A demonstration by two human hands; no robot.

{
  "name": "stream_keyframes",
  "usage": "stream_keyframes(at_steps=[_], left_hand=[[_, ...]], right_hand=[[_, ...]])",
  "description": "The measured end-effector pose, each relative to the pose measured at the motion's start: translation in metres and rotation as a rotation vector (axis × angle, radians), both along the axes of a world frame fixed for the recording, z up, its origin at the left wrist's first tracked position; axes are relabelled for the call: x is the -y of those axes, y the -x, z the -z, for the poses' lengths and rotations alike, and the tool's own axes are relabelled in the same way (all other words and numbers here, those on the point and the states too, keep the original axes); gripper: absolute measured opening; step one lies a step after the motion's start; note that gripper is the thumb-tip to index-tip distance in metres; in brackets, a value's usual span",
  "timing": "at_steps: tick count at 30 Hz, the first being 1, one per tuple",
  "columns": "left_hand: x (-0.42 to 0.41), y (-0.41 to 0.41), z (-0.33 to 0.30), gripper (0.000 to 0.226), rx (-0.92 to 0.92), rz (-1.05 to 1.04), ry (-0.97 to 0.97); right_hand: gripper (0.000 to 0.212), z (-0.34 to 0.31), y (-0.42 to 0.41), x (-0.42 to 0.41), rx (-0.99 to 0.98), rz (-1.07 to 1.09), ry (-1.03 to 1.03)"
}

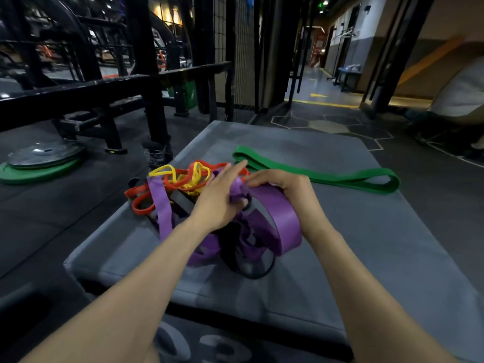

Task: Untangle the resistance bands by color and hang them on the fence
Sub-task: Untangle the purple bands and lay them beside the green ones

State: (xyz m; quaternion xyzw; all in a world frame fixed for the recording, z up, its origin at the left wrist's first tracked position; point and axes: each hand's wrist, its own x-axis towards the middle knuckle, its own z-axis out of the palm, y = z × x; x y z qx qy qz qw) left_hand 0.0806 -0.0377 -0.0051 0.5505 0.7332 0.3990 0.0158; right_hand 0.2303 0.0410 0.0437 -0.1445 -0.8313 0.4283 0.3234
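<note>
Both hands' fingers (264, 179) pinch purple band (282, 213).

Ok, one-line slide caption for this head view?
Both hands, left and right, work the purple band free of the tangled pile while the green band lies apart on the mat.

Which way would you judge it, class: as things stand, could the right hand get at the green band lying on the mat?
Probably yes. The green band lies by itself on the mat, just beyond the right hand, with nothing over it. But that hand now pinches the purple band and must release it first.
</note>
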Motion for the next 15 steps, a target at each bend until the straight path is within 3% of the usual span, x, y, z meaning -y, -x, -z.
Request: stream_keyframes(at_steps=[3, 5, 9, 11, 13, 15], left_hand=[[-0.007, -0.008, 0.002, 0.048, 0.046, 0.054, 0.135], [-0.006, -0.013, 0.0, 0.026, -0.079, -0.016, 0.189], [-0.001, -0.01, -0.016, 0.019, -0.283, -0.031, 0.195], [-0.002, -0.002, -0.026, 0.016, -0.343, -0.063, 0.233], [-0.001, 0.008, -0.043, 0.015, -0.137, -0.128, 0.145], [0.0, 0.015, -0.063, 0.017, 0.075, -0.162, 0.009]], right_hand=[[0.025, -0.005, -0.01, 0.005, -0.152, 0.042, -0.009], [0.029, -0.006, -0.02, -0.001, -0.254, 0.151, 0.011], [0.036, 0.002, -0.037, -0.022, -0.314, 0.379, 0.056], [0.029, 0.002, -0.045, -0.028, -0.3, 0.473, -0.085], [0.025, 0.0, -0.058, -0.036, -0.209, 0.532, -0.369], [0.027, 0.001, -0.069, -0.048, -0.061, 0.5, -0.521]])
